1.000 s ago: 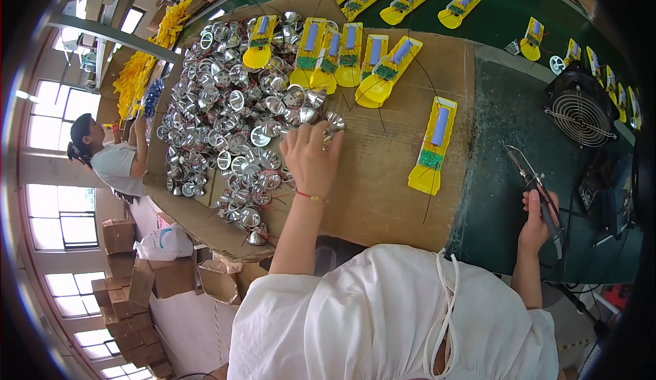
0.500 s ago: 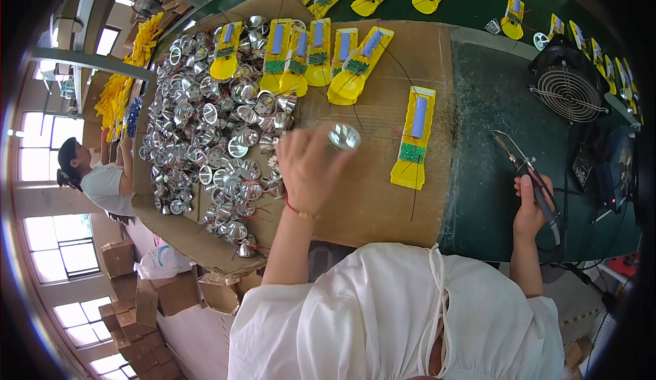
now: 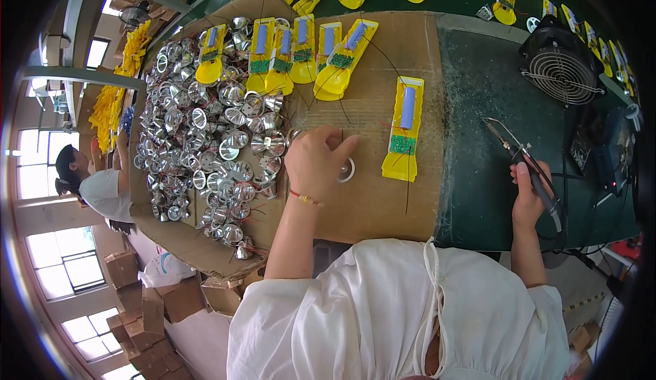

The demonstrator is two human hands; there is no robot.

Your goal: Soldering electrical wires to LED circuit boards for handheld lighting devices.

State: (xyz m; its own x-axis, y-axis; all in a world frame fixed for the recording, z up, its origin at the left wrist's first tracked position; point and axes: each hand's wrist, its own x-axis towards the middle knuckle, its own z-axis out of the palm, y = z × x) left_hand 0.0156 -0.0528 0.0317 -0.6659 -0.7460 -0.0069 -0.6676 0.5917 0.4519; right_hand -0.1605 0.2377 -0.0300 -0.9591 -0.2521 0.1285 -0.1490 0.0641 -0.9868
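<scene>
My left hand (image 3: 314,161) is over the cardboard, its fingers curled and its thumb pointing right. A small silver lamp reflector (image 3: 349,170) shows its rim under the thumb side; the hand hides the rest, and the exact grip is partly hidden. To its right lies a yellow flashlight housing (image 3: 395,166) with a blue cell, a green circuit board and loose wires. My right hand (image 3: 528,192) is closed round a soldering iron (image 3: 537,183). Its tip points up and left over the green bench, beside a thin bent metal tube.
Many silver reflectors (image 3: 229,151) with wires fill the left of the cardboard sheet (image 3: 362,212). Several yellow housings lie at its far edge, and more along the far green surface. A black fan (image 3: 564,79) stands at right. Another person (image 3: 102,188) works at far left.
My left hand has turned; the reflector has gone from beyond the thumb to below it, nearer me. My right hand still holds the iron. The whole view has shifted slightly.
</scene>
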